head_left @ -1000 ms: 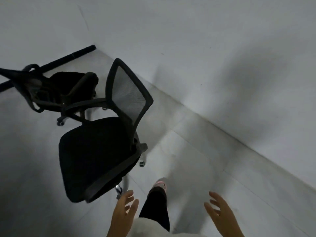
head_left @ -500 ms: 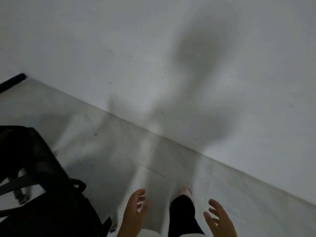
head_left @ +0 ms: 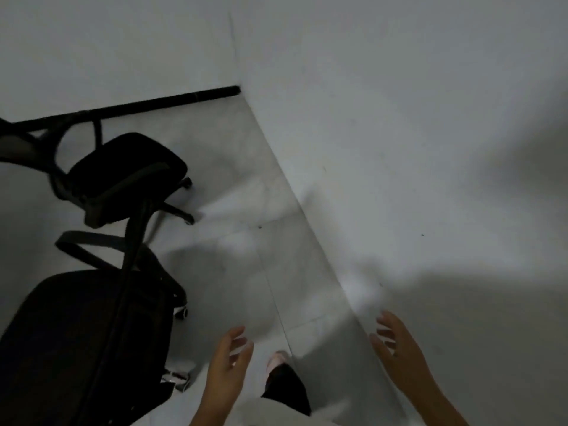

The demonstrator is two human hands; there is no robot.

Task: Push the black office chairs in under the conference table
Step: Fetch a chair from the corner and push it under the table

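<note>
Two black office chairs stand at the left on a pale tiled floor. The near chair [head_left: 76,342] fills the lower left, its backrest edge running up toward the middle. The far chair [head_left: 129,170] sits behind it, with castors showing. My left hand [head_left: 227,367] hangs just right of the near chair, fingers relaxed, holding nothing and touching nothing. My right hand [head_left: 399,355] is further right, near the wall's foot, fingers spread and empty. No conference table shows in this view.
A white wall [head_left: 399,149] runs diagonally down the right side and meets another wall at a corner. A black baseboard strip [head_left: 172,101] lines the back wall. My leg and a pink shoe [head_left: 278,361] stand between my hands.
The view has swung back to the left, so both chairs and the room corner show again. My hands stay low, open and empty, a bit further apart.
</note>
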